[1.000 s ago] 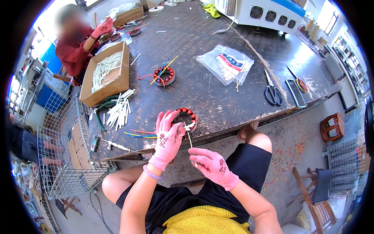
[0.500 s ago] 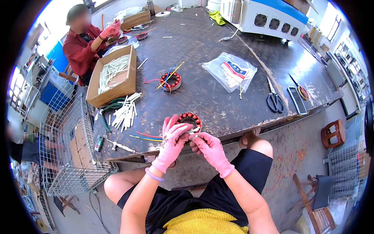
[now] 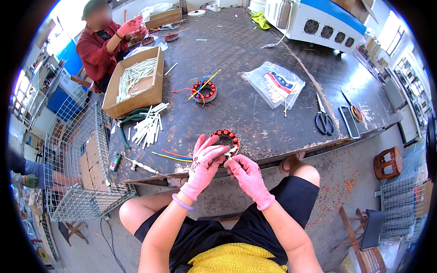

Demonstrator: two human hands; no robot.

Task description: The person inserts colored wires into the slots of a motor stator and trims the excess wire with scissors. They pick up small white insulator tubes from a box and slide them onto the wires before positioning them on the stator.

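A wire-wound motor stator (image 3: pixel 232 134) with red windings lies at the table's near edge. My left hand (image 3: pixel 203 168), in a pink glove, curls over its near left side, thumb and fingers closed against it. Beneath that hand, red, blue and yellow lead wires (image 3: pixel 172 157) run out to the left. My right hand (image 3: pixel 249 176), gloved in pink too, pinches a small white piece (image 3: pixel 229 156) at the stator's near rim. Whether this piece is a strip or a sleeve is unclear. Both hands' fingertips almost meet there, hiding part of the ring.
A second stator (image 3: pixel 204 91) sits farther back. White tubes (image 3: pixel 149 127) lie left, beside a cardboard box (image 3: pixel 152 93) of similar tubes. Right stand a plastic bag (image 3: pixel 275 86), black scissors (image 3: pixel 323 119) and a phone (image 3: pixel 349 122). A co-worker (image 3: pixel 98 52) works at far left.
My head view has shifted slightly. The right fingers have stayed at the stator's near rim, and the white piece has changed its angle. The co-worker's hands have moved a little.
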